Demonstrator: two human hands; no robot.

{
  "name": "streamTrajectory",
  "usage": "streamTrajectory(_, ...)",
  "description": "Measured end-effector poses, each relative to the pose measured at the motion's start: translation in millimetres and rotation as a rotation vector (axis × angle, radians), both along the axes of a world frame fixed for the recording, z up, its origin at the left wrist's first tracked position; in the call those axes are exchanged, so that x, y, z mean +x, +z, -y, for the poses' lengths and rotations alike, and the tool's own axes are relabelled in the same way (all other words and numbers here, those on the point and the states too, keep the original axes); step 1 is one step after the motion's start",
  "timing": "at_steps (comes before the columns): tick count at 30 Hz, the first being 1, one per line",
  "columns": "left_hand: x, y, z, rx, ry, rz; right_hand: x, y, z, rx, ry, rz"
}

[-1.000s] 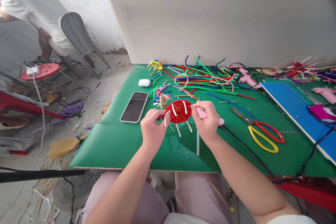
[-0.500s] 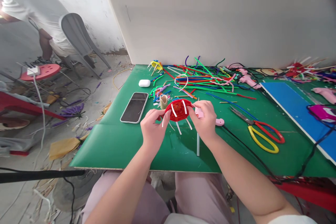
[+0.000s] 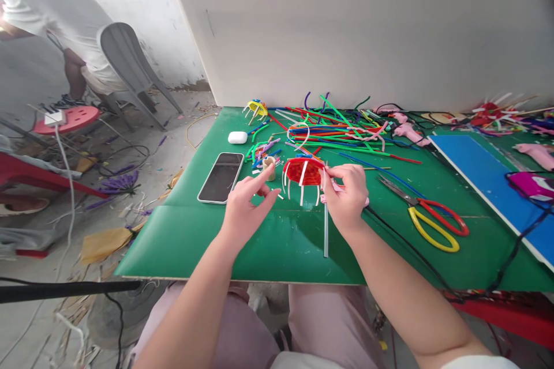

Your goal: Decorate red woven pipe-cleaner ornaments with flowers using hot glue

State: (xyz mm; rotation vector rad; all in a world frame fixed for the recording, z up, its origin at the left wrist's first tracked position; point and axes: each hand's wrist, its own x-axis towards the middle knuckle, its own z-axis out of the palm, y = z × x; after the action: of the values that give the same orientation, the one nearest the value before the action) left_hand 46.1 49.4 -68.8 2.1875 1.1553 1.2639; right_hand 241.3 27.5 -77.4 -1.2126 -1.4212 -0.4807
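Note:
A red woven disc [image 3: 304, 171] with white strips hanging from its rim is held just above the green table [image 3: 194, 236]. My right hand [image 3: 346, 196] pinches its right edge. My left hand [image 3: 246, 204] is off the disc, fingers apart, forefinger pointing toward a small beige roll [image 3: 269, 168]. A white stick [image 3: 326, 230] lies on the table below my right hand. A pink glue gun [image 3: 341, 189] is mostly hidden behind that hand.
A phone [image 3: 221, 176] and a white earbud case [image 3: 238, 137] lie left of the disc. Coloured pipe cleaners [image 3: 337, 130] are heaped at the back. Yellow and red scissors [image 3: 426, 219] lie right, near a blue board [image 3: 489, 179]. Another person [image 3: 52, 17] sits far left.
My left hand has let go of the red disc and opened. My right hand has tipped the disc flatter and carried it slightly up and right.

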Motion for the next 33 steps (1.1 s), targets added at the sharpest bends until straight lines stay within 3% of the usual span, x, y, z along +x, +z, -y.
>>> streamTrajectory(5,-16.7,10.4,-2.5,0.000,-0.011,-0.043,0.9,-0.9,0.3,0.017,0.010,0.026)
streamTrajectory(12,-5.4,14.3,11.6,0.496,0.152,-0.091,0.3,-7.3,0.5,0.035,0.088,0.156)
streamTrajectory(17,0.4,12.6,15.3,0.684,0.232,-0.165,-5.1,-7.8,2.5,0.021,0.157,0.201)
streamTrajectory(33,1.0,7.6,11.6,0.640,0.204,-0.153,-8.1,-7.8,4.0,0.027,0.208,0.280)
